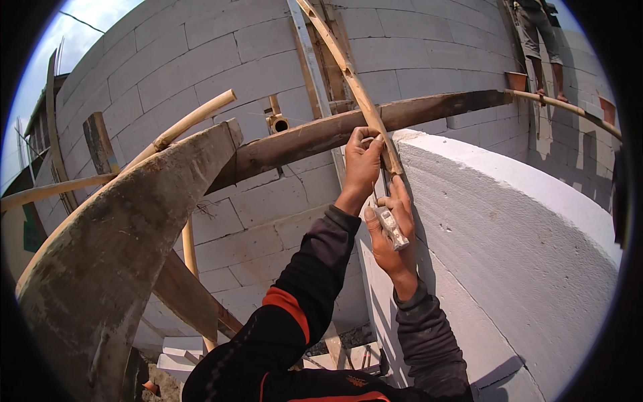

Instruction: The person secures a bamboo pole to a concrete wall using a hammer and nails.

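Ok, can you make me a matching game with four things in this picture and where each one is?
Things:
1. long tan bamboo pole
2. blocky grey metal tool head
3. bright red-orange band
4. broad stained grey-brown board

Places:
A. around the left black sleeve
B. at the picture's far left
C. crossing a long dark wooden plank
D. at the right hand

Pairs: 1-C, 2-D, 3-A, 4-B

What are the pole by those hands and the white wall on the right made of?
The pole: probably bamboo, smooth tan, with joint-like knots along it. The white wall: perhaps lightweight concrete blocks, matte, with tiny pits and seams.
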